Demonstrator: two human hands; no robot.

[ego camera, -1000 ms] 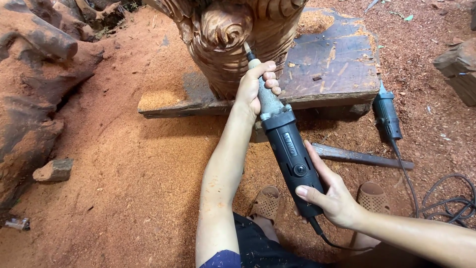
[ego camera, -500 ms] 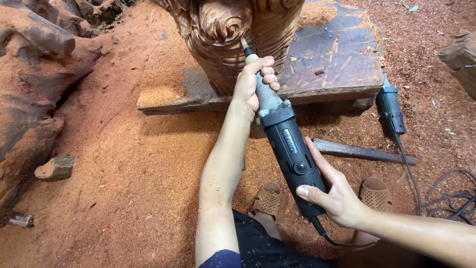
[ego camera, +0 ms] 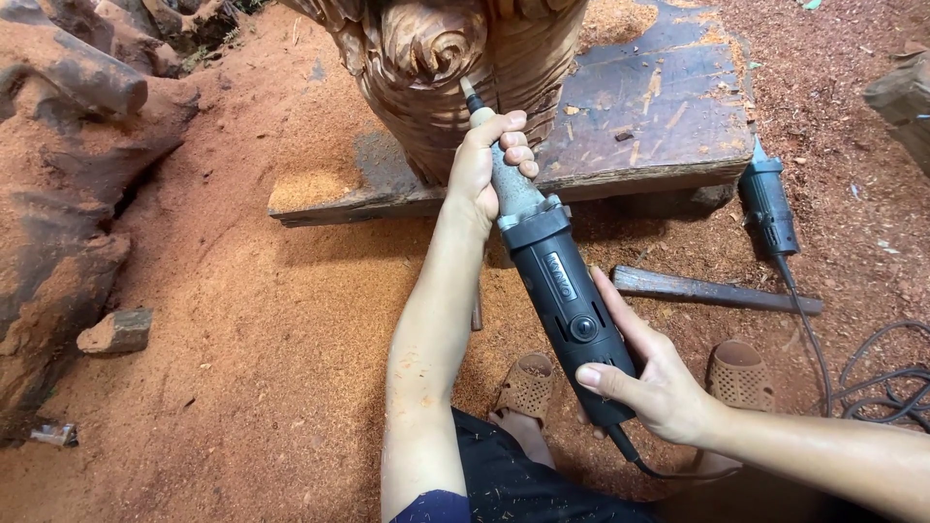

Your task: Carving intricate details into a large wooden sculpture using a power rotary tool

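Observation:
A long dark die grinder [ego camera: 562, 291] points up toward a carved wooden sculpture [ego camera: 441, 68] that stands on a dark plank base [ego camera: 659, 116]. My left hand [ego camera: 489, 165] wraps the grinder's silver neck just behind the bit, which touches the carving below a spiral scroll. My right hand [ego camera: 654, 383] grips the grinder's rear body near its cord.
Red sawdust covers the ground. A second power tool [ego camera: 770, 203] with a cable lies right of the plank, a dark wooden stick [ego camera: 712, 289] beside it. Brown sandals [ego camera: 528, 387] are under my arms. Rough wood pieces [ego camera: 68, 194] lie left, a small block [ego camera: 116, 331] near them.
The view has shifted slightly and the grinder's bit has moved a little along the carving. Both hands keep the same grip.

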